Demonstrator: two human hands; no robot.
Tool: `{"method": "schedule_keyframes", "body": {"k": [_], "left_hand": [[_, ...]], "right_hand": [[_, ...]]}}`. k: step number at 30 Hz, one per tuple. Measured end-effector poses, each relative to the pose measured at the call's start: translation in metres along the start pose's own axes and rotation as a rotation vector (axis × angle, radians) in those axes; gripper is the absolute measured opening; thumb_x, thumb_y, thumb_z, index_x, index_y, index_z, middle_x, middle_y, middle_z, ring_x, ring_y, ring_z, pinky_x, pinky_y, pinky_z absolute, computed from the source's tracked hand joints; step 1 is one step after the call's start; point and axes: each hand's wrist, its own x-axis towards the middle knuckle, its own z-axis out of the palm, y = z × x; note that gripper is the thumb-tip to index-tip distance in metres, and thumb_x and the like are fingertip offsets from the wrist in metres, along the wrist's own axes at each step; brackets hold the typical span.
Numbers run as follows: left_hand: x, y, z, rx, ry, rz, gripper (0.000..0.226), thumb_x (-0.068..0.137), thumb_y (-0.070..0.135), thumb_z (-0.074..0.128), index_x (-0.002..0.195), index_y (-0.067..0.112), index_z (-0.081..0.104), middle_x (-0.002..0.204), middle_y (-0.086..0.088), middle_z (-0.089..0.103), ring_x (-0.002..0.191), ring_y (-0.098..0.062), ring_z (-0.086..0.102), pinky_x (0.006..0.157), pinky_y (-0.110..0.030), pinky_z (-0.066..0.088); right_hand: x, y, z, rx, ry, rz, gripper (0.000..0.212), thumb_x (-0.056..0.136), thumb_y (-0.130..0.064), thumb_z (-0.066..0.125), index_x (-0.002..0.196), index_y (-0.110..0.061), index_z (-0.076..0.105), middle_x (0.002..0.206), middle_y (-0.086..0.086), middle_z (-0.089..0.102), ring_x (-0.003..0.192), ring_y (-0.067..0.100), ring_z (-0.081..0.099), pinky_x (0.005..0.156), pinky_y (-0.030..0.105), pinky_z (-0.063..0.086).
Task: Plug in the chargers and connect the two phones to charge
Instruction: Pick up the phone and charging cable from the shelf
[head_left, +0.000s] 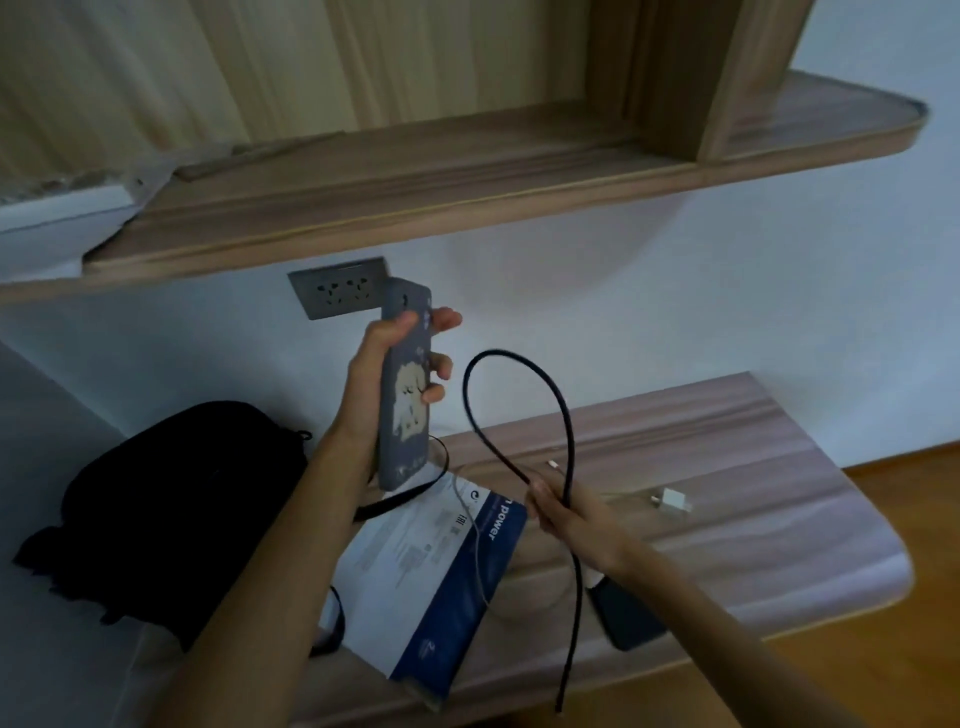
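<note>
left hand (387, 358) wraps its fingers round the grey-cased phone (405, 387), port down, while right hand (558, 512) pinches the looped black cable (558, 402), probably lining up the plug.

Left hand (387, 358) grips an upright cased phone (405, 384) near the wall socket (340, 287). Right hand (563, 512) holds a looped black cable (524, 364). White charger (672, 503) and second phone (626, 613) lie on the lower shelf (753, 457).

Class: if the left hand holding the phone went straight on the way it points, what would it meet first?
Probably the wall at the right end of the grey socket plate under the upper shelf; the phone in the left hand would touch first. Depth is unclear.
</note>
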Motion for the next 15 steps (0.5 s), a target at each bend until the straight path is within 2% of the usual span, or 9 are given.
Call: {"method": "schedule_keyframes", "body": {"k": [2, 4, 6, 8, 10, 13, 15], "left_hand": [[-0.004, -0.011, 0.018, -0.026, -0.008, -0.05, 0.052, 0.072, 0.04, 0.061, 0.114, 0.008, 0.058, 0.115, -0.009, 0.066, 0.058, -0.016, 0.057, 0.039, -0.021, 0.036], [-0.013, -0.035, 0.039, -0.023, 0.005, -0.136, 0.047, 0.077, 0.035, 0.058, 0.116, 0.009, 0.058, 0.116, -0.008, 0.065, 0.06, -0.016, 0.059, 0.038, -0.02, 0.037], [-0.025, -0.065, 0.066, 0.001, 0.013, -0.225, 0.044, 0.08, 0.035, 0.053, 0.116, 0.009, 0.06, 0.116, -0.008, 0.065, 0.06, -0.016, 0.062, 0.038, -0.02, 0.036], [-0.035, -0.097, 0.096, 0.019, 0.009, -0.303, 0.051, 0.076, 0.034, 0.058, 0.118, 0.005, 0.06, 0.115, -0.013, 0.063, 0.057, -0.019, 0.063, 0.038, -0.02, 0.036], [-0.042, -0.122, 0.128, 0.034, -0.001, -0.36, 0.063, 0.068, 0.037, 0.068, 0.118, 0.0, 0.062, 0.107, -0.018, 0.062, 0.053, -0.021, 0.058, 0.038, -0.021, 0.037], [-0.044, -0.149, 0.175, -0.008, -0.135, -0.39, 0.053, 0.066, 0.044, 0.068, 0.103, 0.006, 0.068, 0.082, -0.004, 0.067, 0.047, -0.015, 0.053, 0.038, -0.02, 0.036], [-0.042, -0.161, 0.205, -0.052, -0.235, -0.394, 0.048, 0.073, 0.044, 0.063, 0.103, 0.006, 0.067, 0.085, -0.003, 0.071, 0.046, -0.013, 0.051, 0.039, -0.02, 0.036]], "right_hand": [[-0.019, 0.004, -0.018, 0.025, 0.087, -0.007, 0.042, 0.104, -0.045, 0.037, 0.076, -0.017, 0.052, 0.061, -0.012, 0.043, 0.058, 0.006, 0.042, 0.058, 0.019, 0.036], [-0.036, 0.001, -0.039, 0.088, 0.156, -0.023, 0.041, 0.104, -0.044, 0.036, 0.074, -0.019, 0.05, 0.062, -0.003, 0.038, 0.057, 0.012, 0.038, 0.054, 0.021, 0.032], [-0.051, -0.005, -0.061, 0.155, 0.205, -0.057, 0.04, 0.106, -0.039, 0.036, 0.074, -0.017, 0.048, 0.06, -0.006, 0.036, 0.053, 0.01, 0.035, 0.051, 0.02, 0.03], [-0.064, -0.01, -0.085, 0.201, 0.24, -0.059, 0.038, 0.103, -0.037, 0.037, 0.074, -0.015, 0.048, 0.057, -0.013, 0.035, 0.05, 0.006, 0.033, 0.049, 0.018, 0.028], [-0.078, -0.012, -0.108, 0.228, 0.268, -0.049, 0.038, 0.104, -0.034, 0.037, 0.073, -0.015, 0.049, 0.056, -0.013, 0.034, 0.048, 0.004, 0.032, 0.049, 0.018, 0.027], [-0.104, -0.007, -0.14, 0.203, 0.28, -0.039, 0.04, 0.108, -0.026, 0.034, 0.072, -0.014, 0.048, 0.052, -0.014, 0.035, 0.046, 0.002, 0.032, 0.047, 0.014, 0.028], [-0.126, -0.001, -0.16, 0.176, 0.281, -0.019, 0.041, 0.108, -0.028, 0.034, 0.072, -0.015, 0.049, 0.051, -0.014, 0.038, 0.046, 0.001, 0.033, 0.047, 0.013, 0.028]]}}
